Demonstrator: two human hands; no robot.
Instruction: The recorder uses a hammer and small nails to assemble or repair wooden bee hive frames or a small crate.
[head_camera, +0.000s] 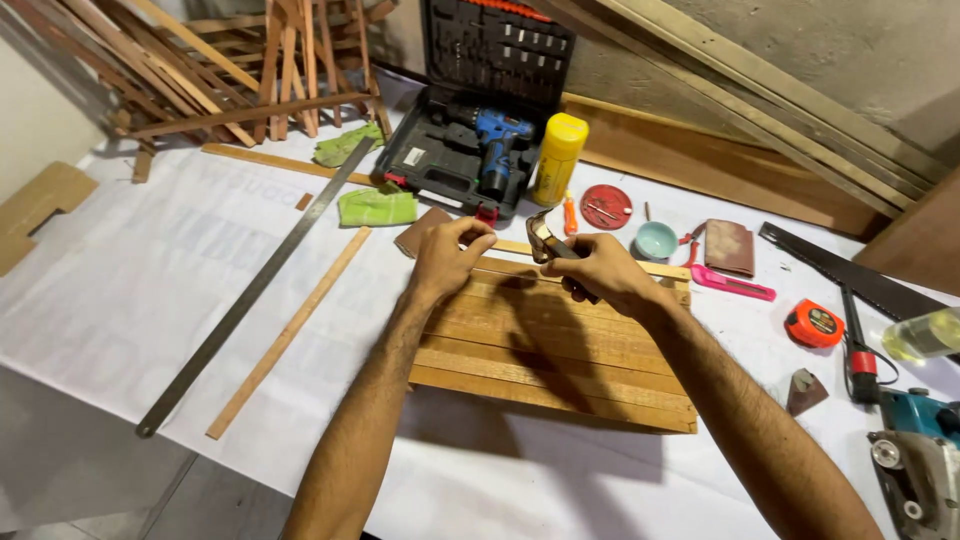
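Far to the left of the fingers a long steel ruler (255, 290) and a loose wooden strip (290, 333) lie slantwise on the white-covered table (120, 300), well apart from the work. The left hand (447, 256) rests at the far edge of a slatted wooden panel (545, 345), its fingers (478, 240) pinched narrow as if on something small, though what they hold cannot be told. Just to the right, the right hand (605, 272) is closed around the handle of a hammer (548, 243), whose head sits close beside the left fingertips. Judging from this, the step is a small fixing being set at the panel's far slat; it goes well if the pinch stays low and steady, the first taps are light, and the fingertips stay out from under the head. Beyond the fingers stand an open case with a blue drill (497, 145) and a yellow bottle (557, 158); to their right lie a pink utility knife (733, 285) and an orange tape measure (813, 324).
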